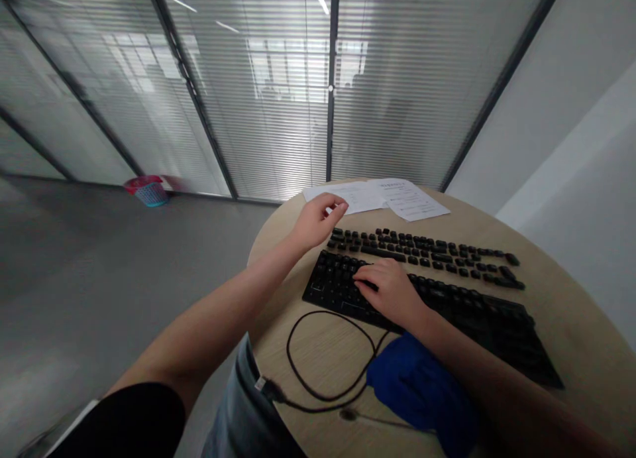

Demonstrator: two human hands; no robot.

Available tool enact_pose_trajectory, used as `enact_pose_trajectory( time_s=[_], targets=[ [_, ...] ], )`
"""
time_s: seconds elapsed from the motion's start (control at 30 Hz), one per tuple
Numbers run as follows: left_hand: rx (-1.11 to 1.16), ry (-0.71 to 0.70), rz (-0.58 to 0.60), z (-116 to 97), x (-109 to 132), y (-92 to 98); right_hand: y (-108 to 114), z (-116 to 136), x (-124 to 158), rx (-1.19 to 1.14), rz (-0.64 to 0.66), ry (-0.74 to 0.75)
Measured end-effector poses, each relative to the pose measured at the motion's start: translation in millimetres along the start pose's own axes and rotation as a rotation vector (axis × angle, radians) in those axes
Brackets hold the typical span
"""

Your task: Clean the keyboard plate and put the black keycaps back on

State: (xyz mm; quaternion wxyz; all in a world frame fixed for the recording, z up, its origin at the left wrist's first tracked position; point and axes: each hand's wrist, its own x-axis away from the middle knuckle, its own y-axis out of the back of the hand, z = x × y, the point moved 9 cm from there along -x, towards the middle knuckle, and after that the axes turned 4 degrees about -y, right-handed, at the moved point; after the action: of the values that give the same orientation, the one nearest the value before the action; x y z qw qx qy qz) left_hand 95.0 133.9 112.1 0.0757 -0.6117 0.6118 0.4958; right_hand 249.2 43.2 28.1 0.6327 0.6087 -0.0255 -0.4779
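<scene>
- Black computer keyboard lies slantwise on a round pale wooden table, running from the centre of the frame down toward the lower right.
- Two loose rows of black keys lie just beyond the keyboard, parallel to it, right of centre.
- Crumpled deep-blue cloth sits at the near edge of the keyboard, low in the frame, partly under the right forearm.
- White printed paper sheets overlap at the far edge of the table, above centre.
- Right hand rests palm down on the left half of the keyboard. Its fingers are close together and slightly bent, with the tips on the keys, and they grip nothing.
- Left hand hovers at the left end of the loose key rows, beside the paper. Its fingers are loosely curled, and I cannot tell whether they pinch anything.
- Thin black cable loops on the table below the keyboard's left end.
- Small red-and-blue basket stands on the grey floor by the glass wall, at the left of the frame.
</scene>
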Motion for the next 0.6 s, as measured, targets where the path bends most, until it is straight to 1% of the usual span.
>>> enact_pose_trajectory(
  time_s=[0.07,0.13,0.17,0.23,0.3,0.33,0.37,0.47,0.6],
  targets=[
    [0.007,0.004,-0.057,11.4,-12.8,-9.7,0.3,1.2,-0.2,-0.009,0.0,0.002],
    [0.002,0.03,-0.106,26.4,-15.0,-19.8,0.1,1.3,-0.4,-0.033,0.007,-0.009],
    [-0.001,0.033,-0.109,32.6,-13.1,-25.5,-0.4,1.0,-0.5,-0.044,0.015,-0.016],
    [-0.008,0.006,-0.042,39.6,-6.2,-38.6,-0.7,0.0,-0.5,-0.05,0.025,-0.033],
    [0.0,-0.006,0.029,44.1,1.5,-45.8,0.4,-1.4,-0.5,-0.033,0.021,-0.05],
    [0.023,0.014,0.032,47.6,4.1,-44.7,1.4,-2.1,-0.4,-0.022,0.014,-0.058],
    [0.056,0.053,0.006,52.3,5.7,-40.5,2.4,-2.7,-0.2,-0.013,0.007,-0.064],
    [0.181,0.172,-0.11,66.5,5.6,-24.4,3.4,-3.6,0.1,-0.019,0.01,-0.078],
    [0.276,0.224,-0.199,76.5,1.7,-14.3,4.3,-3.2,-1.2,-0.063,0.026,-0.098]
  ],
)
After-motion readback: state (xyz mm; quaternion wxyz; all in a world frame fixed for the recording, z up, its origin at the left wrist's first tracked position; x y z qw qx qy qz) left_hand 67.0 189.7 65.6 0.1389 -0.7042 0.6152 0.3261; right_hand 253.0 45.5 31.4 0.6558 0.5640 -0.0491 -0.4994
